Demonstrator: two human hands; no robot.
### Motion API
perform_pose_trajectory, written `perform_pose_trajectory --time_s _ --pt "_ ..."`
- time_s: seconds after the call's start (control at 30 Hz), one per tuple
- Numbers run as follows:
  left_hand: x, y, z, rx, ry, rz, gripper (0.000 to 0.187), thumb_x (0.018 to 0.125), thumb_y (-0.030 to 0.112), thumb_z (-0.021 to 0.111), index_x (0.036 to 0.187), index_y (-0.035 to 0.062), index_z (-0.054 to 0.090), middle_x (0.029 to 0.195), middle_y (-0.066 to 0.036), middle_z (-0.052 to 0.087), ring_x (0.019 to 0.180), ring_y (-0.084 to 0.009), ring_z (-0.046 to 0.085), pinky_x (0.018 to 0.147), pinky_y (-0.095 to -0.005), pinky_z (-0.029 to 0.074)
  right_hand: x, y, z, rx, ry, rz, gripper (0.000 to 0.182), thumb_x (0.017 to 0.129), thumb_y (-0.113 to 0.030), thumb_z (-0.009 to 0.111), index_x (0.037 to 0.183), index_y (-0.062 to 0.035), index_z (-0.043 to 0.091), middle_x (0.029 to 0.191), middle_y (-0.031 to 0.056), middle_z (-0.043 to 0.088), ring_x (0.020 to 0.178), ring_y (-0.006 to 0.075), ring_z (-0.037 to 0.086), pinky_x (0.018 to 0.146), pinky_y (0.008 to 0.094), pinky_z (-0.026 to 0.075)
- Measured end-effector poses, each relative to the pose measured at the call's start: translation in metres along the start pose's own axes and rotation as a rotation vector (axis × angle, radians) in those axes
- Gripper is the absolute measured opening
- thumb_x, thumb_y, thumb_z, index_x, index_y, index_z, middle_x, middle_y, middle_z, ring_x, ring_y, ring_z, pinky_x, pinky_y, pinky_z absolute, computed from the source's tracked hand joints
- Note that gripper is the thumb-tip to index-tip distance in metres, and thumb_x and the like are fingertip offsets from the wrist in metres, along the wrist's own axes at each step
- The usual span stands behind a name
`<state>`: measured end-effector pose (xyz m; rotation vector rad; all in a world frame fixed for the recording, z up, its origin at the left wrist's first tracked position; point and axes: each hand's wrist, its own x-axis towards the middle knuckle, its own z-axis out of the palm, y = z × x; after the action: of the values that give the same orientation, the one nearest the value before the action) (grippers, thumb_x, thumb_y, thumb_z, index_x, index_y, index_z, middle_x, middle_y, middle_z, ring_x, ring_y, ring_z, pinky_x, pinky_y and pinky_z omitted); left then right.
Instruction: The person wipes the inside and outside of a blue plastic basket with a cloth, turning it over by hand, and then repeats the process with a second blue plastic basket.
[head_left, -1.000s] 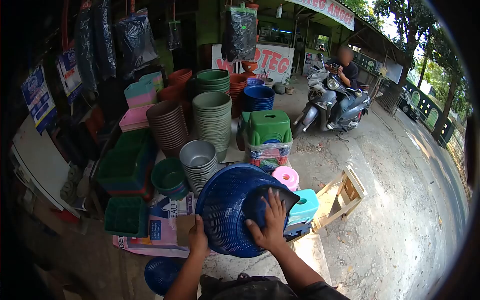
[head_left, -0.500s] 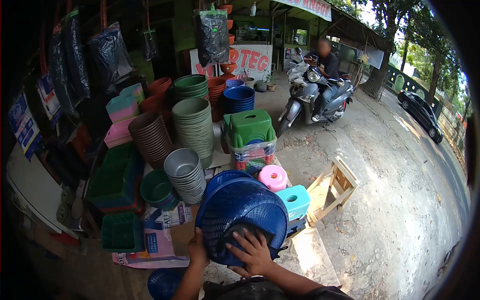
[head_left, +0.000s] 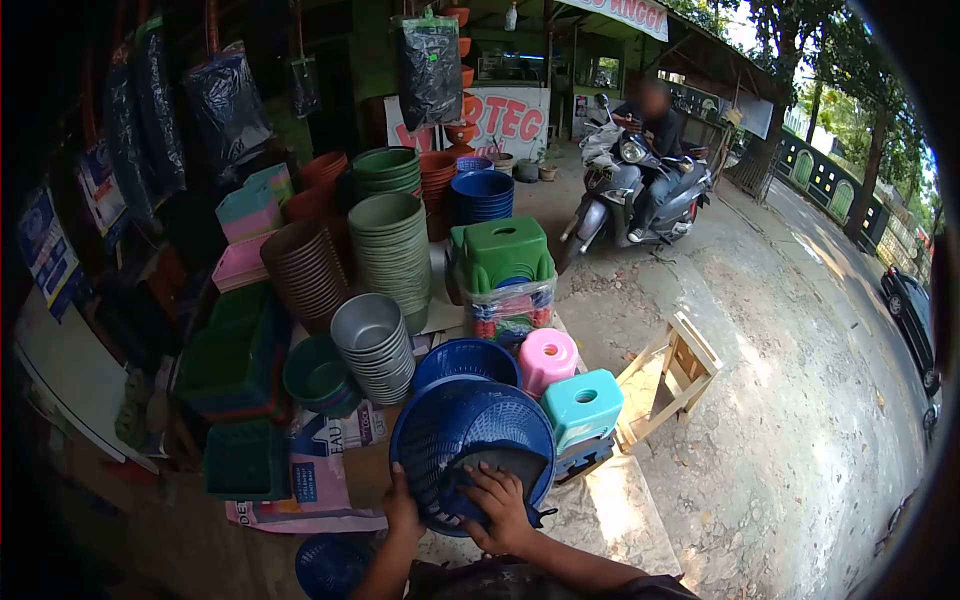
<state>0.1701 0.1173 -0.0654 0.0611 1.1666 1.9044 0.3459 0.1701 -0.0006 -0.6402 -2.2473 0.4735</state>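
Observation:
A large blue plastic basket (head_left: 500,420) with slotted sides is tilted in front of me. My left hand (head_left: 403,508) grips its near left edge. Against its surface my right hand (head_left: 503,512) presses a black cloth (head_left: 520,470), fingers laid over the fabric. Just behind stands another blue basket (head_left: 467,362), partly covered by the one I hold. To the right are a turquoise stool (head_left: 583,412) and a pink stool (head_left: 548,358).
Stacked grey pots (head_left: 374,345), green-grey buckets (head_left: 390,250) and brown buckets (head_left: 303,275) crowd the left. A wrapped green stool stack (head_left: 505,270) stands ahead. A wooden frame (head_left: 670,375) is at right. Beyond, a person sits on a scooter (head_left: 632,185). Below lies a small blue basket (head_left: 332,566).
The blue basket has shifted slightly left and tipped, showing more of the basket behind. My right hand has moved a little with the cloth. The black car has moved nearer on the road.

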Motion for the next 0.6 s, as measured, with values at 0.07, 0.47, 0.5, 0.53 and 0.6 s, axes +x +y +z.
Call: perform_pose_trajectory --time_s 0.07,0.47,0.5,0.53,0.6 --pt "0.006 -0.004 -0.017 0.224 0.078 0.156 0.061 0.086 0.048 0.064 0.114 -0.0051 0.055 0.107 -0.013 0.064 0.09 -0.0243 0.064 0.08 -0.0356 0.051 -0.009 0.025 0.008 0.223 -0.229 -0.038 0.042 0.072 -0.016 0.067 0.112 -0.0063 0.056 0.12 0.0152 0.054 0.118 0.033 0.049 0.098 0.0451 0.037" --pt "-0.03 0.075 0.018 1.807 -0.812 1.033 0.027 0.071 0.031 0.073 0.09 0.012 0.068 0.082 -0.001 0.065 0.085 -0.0173 0.06 0.081 -0.0374 0.043 0.033 0.01 -0.061 0.379 0.163 -0.032 0.045 0.069 -0.01 0.072 0.109 -0.0009 0.054 0.116 0.026 0.054 0.105 0.0378 0.057 0.088 0.0417 0.046" --pt "-0.033 0.079 0.024 1.848 -0.977 1.069 0.025 0.071 0.029 0.071 0.09 0.0128 0.068 0.083 0.001 0.064 0.09 -0.0146 0.059 0.083 -0.0377 0.041 0.035 0.012 -0.054 0.267 0.001 -0.082 0.054 0.071 -0.021 0.075 0.114 0.0008 0.051 0.114 0.0286 0.054 0.101 0.0413 0.058 0.088 0.0423 0.046" --pt "-0.035 0.084 0.03 1.841 -0.98 1.083 0.025 0.071 0.029 0.071 0.09 0.0128 0.068 0.083 0.001 0.064 0.09 -0.0146 0.059 0.083 -0.0377 0.041 0.035 0.007 -0.048 0.301 -0.365 0.077 0.06 0.071 -0.026 0.075 0.118 0.0012 0.048 0.111 0.0298 0.055 0.1 0.0426 0.058 0.087 0.0429 0.047" --pt "-0.034 0.091 0.039 1.871 -1.071 1.19 0.02 0.067 0.026 0.074 0.082 0.0133 0.068 0.085 0.005 0.065 0.092 -0.0108 0.059 0.093 -0.0413 0.039 0.018 0.009 -0.028 0.392 -0.765 0.239 0.068 0.072 -0.031 0.074 0.123 0.0023 0.043 0.104 0.0313 0.057 0.097 0.0447 0.059 0.085 0.0442 0.048"
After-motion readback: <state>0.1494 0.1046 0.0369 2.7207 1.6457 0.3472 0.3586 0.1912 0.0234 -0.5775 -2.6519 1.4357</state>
